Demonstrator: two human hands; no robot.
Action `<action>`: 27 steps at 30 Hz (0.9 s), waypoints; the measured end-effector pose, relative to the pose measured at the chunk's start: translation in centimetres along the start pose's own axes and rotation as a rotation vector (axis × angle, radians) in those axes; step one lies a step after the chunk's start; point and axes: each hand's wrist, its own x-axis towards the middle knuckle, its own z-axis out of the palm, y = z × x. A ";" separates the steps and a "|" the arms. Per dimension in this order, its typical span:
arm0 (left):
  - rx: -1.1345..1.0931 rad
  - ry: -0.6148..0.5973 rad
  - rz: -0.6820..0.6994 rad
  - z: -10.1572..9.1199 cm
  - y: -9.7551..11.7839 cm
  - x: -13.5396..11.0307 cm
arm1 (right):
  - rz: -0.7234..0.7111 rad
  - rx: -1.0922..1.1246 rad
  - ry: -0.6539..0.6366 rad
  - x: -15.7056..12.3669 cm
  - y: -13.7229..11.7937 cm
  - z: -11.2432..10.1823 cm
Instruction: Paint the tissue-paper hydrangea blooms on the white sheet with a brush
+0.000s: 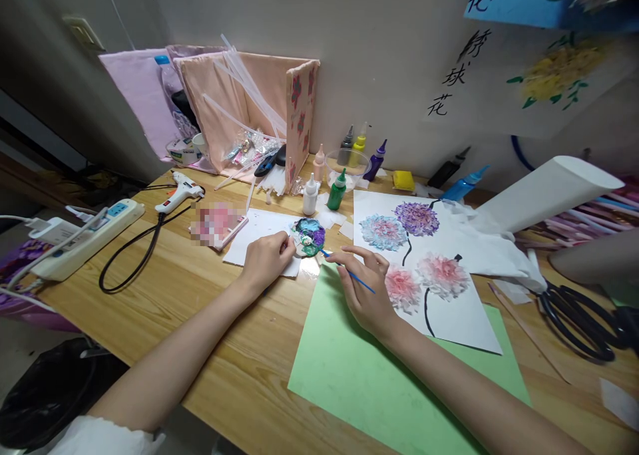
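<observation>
My right hand (367, 289) pinches a thin blue paintbrush (349, 273), whose tip reaches a small round palette (308, 235) smeared with blue, purple and green paint. My left hand (267, 259) is curled at the palette's left edge, fingers touching it, resting on white paper (254, 232). Under my right hand lies a light green sheet (359, 368). To its right sits a white sheet (449, 308) painted with several fluffy flowers in pink, blue and purple.
Small paint bottles (337, 189) and a clear bowl (349, 165) stand behind the palette. A glue gun (180, 192) and power strip (84, 235) lie at left, a pink fabric box (259, 102) at the back. Black scissors (579, 315) and a rolled white sheet (544, 192) lie at right.
</observation>
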 end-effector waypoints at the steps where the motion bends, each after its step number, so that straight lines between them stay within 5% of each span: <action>1: 0.001 -0.002 0.000 0.0 0.0 0.0 | -0.010 0.003 -0.016 0.0 0.0 0.0; 27: 0.030 -0.019 0.009 0.0 0.1 -0.1 | -0.056 0.064 -0.062 0.0 0.3 0.0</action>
